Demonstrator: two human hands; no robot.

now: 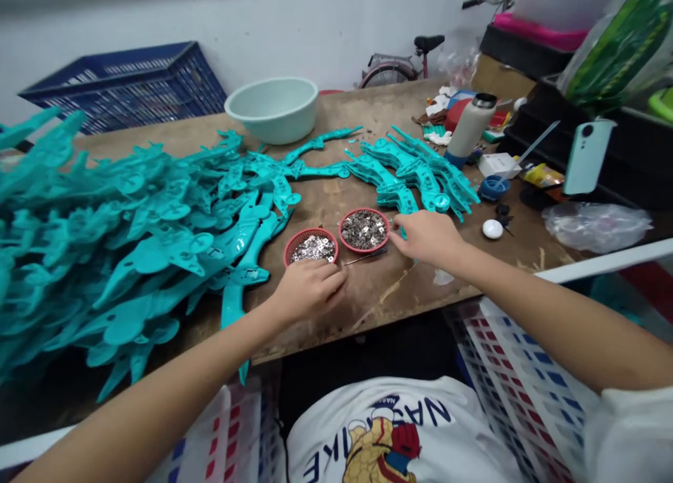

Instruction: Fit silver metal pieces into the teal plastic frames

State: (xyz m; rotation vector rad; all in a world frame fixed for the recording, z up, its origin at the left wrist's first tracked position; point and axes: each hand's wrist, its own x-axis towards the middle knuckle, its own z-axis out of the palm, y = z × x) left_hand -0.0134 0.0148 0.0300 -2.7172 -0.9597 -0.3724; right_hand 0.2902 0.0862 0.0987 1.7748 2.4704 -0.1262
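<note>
My left hand [310, 287] is closed, fingers curled, at the near edge of a small red basket [288, 250] of shiny metal pieces [314, 247]. Whatever its fingertips hold is hidden. Just right of a second red basket [341, 236], filled with small darker metal pieces [364, 229], is my right hand [428, 237]. Its thumb and forefinger are bent together, with a bit of teal showing between them; their grip is unclear. Beyond that hand lie several teal plastic parts [413, 164]. A thin screwdriver [368, 256] rests on the table below the second basket.
A large heap of teal parts [131, 223] covers the left side. Behind stand a pale basin [273, 111] and a blue crate [131, 83]. To the right are a bottle [470, 129], a blue cup [493, 187], a phone [587, 157] and a plastic bag [596, 227].
</note>
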